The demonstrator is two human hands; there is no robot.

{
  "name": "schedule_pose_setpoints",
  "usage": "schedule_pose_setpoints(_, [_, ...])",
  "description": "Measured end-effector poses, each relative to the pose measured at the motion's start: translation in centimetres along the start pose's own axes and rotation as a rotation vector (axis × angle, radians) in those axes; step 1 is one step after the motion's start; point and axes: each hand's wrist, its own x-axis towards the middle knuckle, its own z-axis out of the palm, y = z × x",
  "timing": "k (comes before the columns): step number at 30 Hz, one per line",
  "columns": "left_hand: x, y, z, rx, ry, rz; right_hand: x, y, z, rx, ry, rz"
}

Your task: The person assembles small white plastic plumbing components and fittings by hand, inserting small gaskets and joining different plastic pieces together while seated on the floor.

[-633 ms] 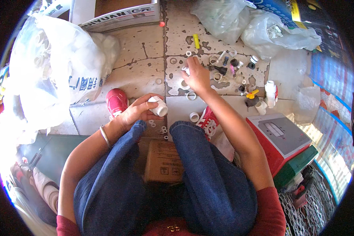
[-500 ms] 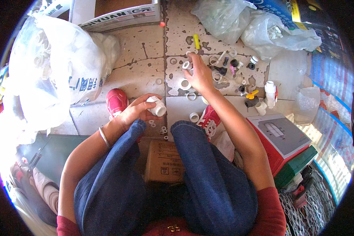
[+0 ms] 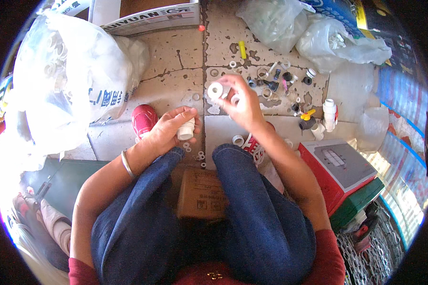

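Note:
My left hand point(image 3: 169, 127) is closed round a white plastic pipe fitting point(image 3: 186, 130) above the floor, beside the left knee. Its threaded-looking end points down toward me. Farther off and to the right, my right hand point(image 3: 246, 105) pinches a thick white plastic ring point(image 3: 215, 90) with a round hole. A second white ring-shaped piece point(image 3: 235, 99) shows against the fingers of that hand. The fingertips are partly blurred. Between my feet and the left hand lie several small white rings point(image 3: 201, 156) on the tiles.
Loose fittings surround a black piece point(image 3: 270, 85); a yellow tube point(image 3: 242, 49) lies beyond. A white valve point(image 3: 329, 114) stands right, near a yellow-handled valve point(image 3: 307, 115). Bulging plastic bags point(image 3: 76, 71) flank the floor. A red-and-grey box point(image 3: 337, 166) sits right, a cardboard box point(image 3: 200, 192) between my legs.
My right hand has risen from the floor parts and come nearer, bringing white rings with it. The left hand has turned, so its fitting now points downward.

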Motion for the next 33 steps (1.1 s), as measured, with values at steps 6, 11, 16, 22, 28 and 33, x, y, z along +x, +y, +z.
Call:
schedule_pose_setpoints(6, [-1.3,1.7,2.3,-0.18,-0.175,0.179,-2.7,-4.9,-0.3,0.137,-0.038,-0.114])
schedule_pose_setpoints(11, [-1.5,1.3,1.6,-0.291,-0.36,0.009,-3.5,-5.5,-0.2,0.233,-0.169,-0.07])
schedule_pose_setpoints(16, [-1.3,0.5,1.5,-0.256,-0.307,0.049,-3.4,-5.3,-0.4,0.326,-0.172,-0.118])
schedule_pose_setpoints(22, [-1.1,0.6,1.4,-0.227,-0.128,0.069,-3.7,-3.9,0.0,0.493,0.046,0.225])
schedule_pose_setpoints(28, [-0.2,0.6,0.9,-0.258,-0.004,0.094,-3.7,0.8,-2.0,1.385,0.013,0.756])
schedule_pose_setpoints(33, [-0.4,0.5,1.3,-0.181,-0.004,0.119,-3.8,-0.4,-2.2,1.562,-0.056,0.764])
